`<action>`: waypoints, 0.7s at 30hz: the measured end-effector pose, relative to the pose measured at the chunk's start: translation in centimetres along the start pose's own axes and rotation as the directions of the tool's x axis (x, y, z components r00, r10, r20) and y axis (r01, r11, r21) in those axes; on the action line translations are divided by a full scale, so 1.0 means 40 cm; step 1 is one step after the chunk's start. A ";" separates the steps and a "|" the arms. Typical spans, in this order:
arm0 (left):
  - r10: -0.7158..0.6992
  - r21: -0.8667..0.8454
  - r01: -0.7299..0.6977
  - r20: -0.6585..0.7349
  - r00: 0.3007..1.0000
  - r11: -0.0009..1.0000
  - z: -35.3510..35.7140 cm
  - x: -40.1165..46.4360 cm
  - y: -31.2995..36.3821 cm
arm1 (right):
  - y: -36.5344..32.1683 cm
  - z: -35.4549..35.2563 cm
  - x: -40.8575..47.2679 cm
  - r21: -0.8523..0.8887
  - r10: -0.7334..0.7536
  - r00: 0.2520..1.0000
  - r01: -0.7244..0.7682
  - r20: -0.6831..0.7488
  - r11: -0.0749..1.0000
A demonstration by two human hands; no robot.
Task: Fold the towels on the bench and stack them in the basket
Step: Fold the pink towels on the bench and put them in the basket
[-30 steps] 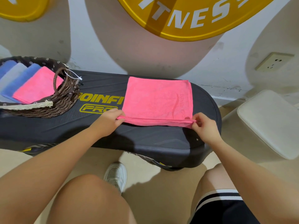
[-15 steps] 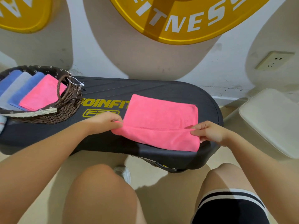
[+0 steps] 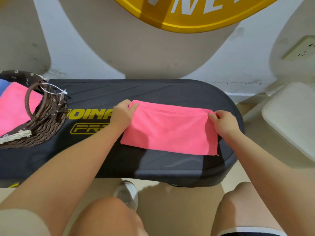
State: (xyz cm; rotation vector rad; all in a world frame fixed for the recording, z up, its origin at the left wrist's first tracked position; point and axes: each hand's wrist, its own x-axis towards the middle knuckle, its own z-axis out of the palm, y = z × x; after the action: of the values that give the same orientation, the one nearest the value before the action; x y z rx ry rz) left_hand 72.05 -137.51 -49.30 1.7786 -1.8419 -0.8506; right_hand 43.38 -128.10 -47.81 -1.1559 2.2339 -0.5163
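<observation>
A pink towel [image 3: 170, 130] lies folded in half on the black bench [image 3: 153, 164], its doubled edge along the far side. My left hand [image 3: 121, 114] pinches the towel's far left corner. My right hand [image 3: 221, 121] pinches the far right corner. A brown woven basket [image 3: 46, 123] stands on the bench's left end. Inside it lies a folded pink towel [image 3: 13, 108], and a blue one [image 3: 4, 83] shows at the frame's edge.
A white wall with a yellow round sign [image 3: 196, 17] rises just behind the bench. A cream padded seat [image 3: 293, 116] stands to the right. My knees and a white shoe [image 3: 127, 195] are below the bench's near edge.
Both hands carried the towel's near edge up and over to the far edge, folding the towel in half. The hands now sit at the far corners.
</observation>
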 end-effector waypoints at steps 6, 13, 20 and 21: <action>0.107 0.133 -0.100 -0.047 0.993 0.986 0.028 0.062 0.003 | -0.017 0.025 0.036 -0.120 0.057 0.994 -0.067 -0.091 0.990; 0.186 0.290 -0.154 -0.088 0.979 0.945 0.054 0.075 -0.004 | -0.033 0.033 0.044 -0.235 0.093 0.988 -0.120 -0.124 0.964; 0.199 0.383 -0.147 -0.099 0.975 0.912 0.047 0.059 -0.004 | -0.033 0.029 0.037 -0.199 0.117 0.984 -0.142 -0.131 0.970; 0.187 0.410 -0.130 -0.100 0.977 0.903 0.048 0.059 0.000 | -0.038 0.028 0.032 -0.269 0.102 0.986 -0.135 -0.131 0.954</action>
State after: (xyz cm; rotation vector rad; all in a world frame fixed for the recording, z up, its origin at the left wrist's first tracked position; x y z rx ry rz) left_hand 70.55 -139.62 -50.93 1.8291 -2.1462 -0.2883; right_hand 44.43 -130.11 -48.21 -1.1413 2.5190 -0.2299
